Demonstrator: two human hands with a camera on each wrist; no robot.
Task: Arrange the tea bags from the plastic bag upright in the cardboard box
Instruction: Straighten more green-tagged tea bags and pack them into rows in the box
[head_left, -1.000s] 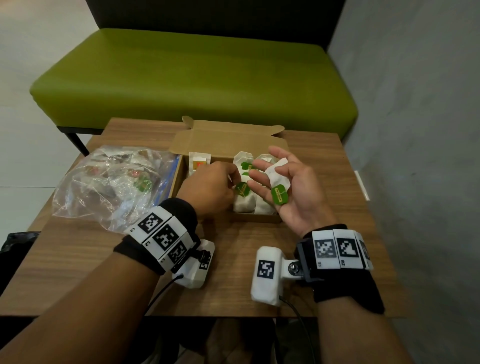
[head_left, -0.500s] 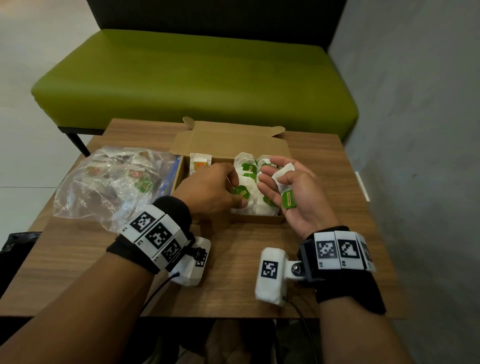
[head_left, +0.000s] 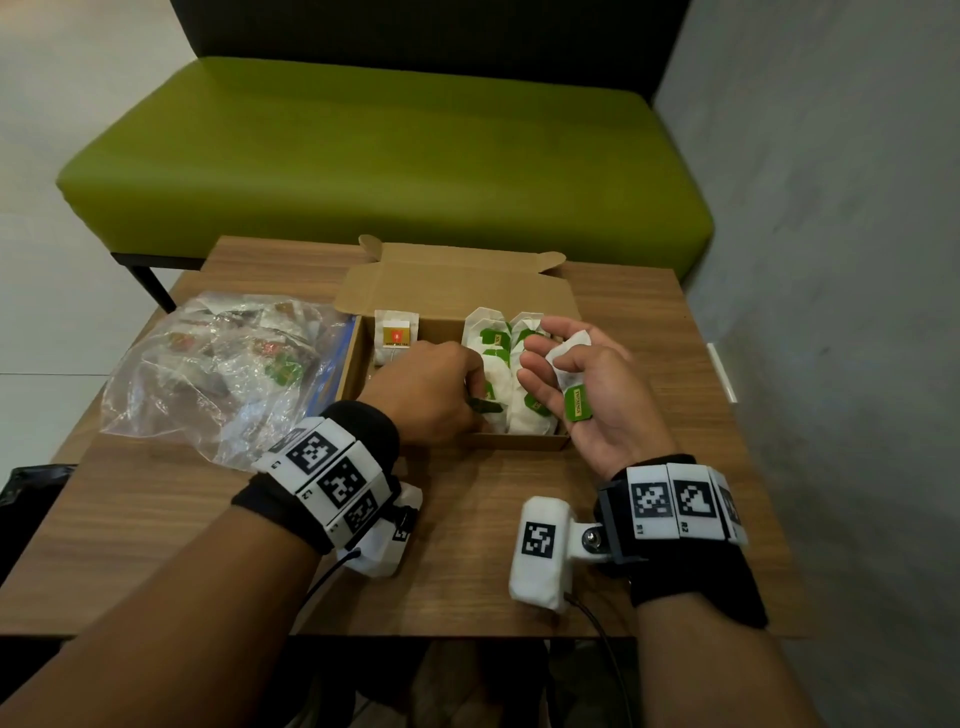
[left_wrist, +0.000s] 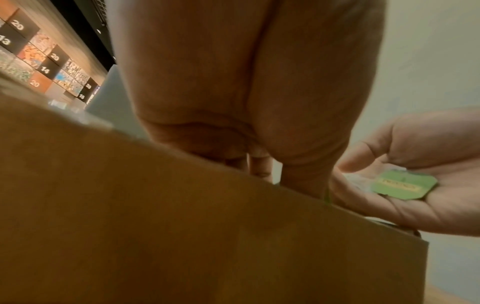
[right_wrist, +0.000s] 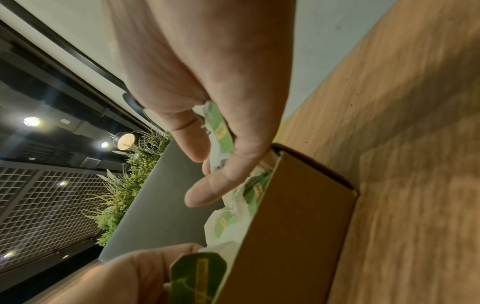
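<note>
The open cardboard box (head_left: 519, 441) sits mid-table. Inside it an orange-labelled tea bag (head_left: 396, 338) stands at the left and several white tea bags with green tags (head_left: 493, 340) fill the right part. My left hand (head_left: 470, 397) reaches into the box near its front wall and pinches a green tag (head_left: 488, 406), also seen as a green tag (right_wrist: 197, 275) in the right wrist view. My right hand (head_left: 545, 364) hovers palm up over the box's right end, fingers curled round a white tea bag (head_left: 566, 358) whose green tag (head_left: 576, 404) lies on the palm. The plastic bag (head_left: 218, 374) lies at the left.
The box lid (head_left: 452, 283) stands open at the back. A green bench (head_left: 384, 156) runs behind the wooden table (head_left: 467, 561). A grey wall (head_left: 831, 260) is close on the right. Bare tabletop lies in front of the box.
My left hand has moved down toward the box's front wall with the green tag. The right hand's fingers have curled tighter round its tea bag and shifted slightly right.
</note>
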